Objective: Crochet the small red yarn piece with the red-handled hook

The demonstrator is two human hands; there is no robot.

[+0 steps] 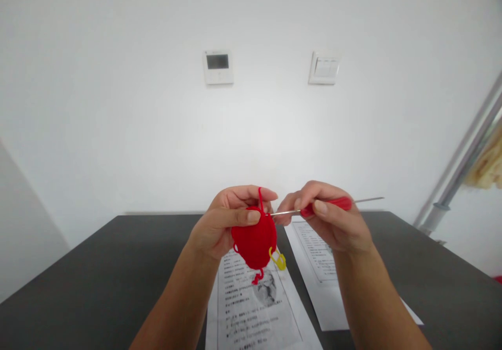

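My left hand (235, 216) pinches a red crochet piece (257, 243) at its top edge, thumb in front and fingers behind. A strand of red yarn (260, 198) runs up from the piece over my left forefinger. In my right hand (329, 214) is a crochet hook (331, 205) with a red handle, a metal tip at each end. Its left tip meets the upper right edge of the crochet piece; whether it passes through a stitch I cannot tell. A yellow stitch marker (279, 260) hangs from the lower right edge, and a short red yarn tail (258, 276) dangles below.
Two printed sheets lie on the dark table (157, 266): one sheet (254, 318) under the crochet piece, another sheet (314, 271) beneath my right forearm. Behind stands a white wall with a thermostat panel (218, 67) and a light switch (323, 68). A metal pole (466, 169) leans at right.
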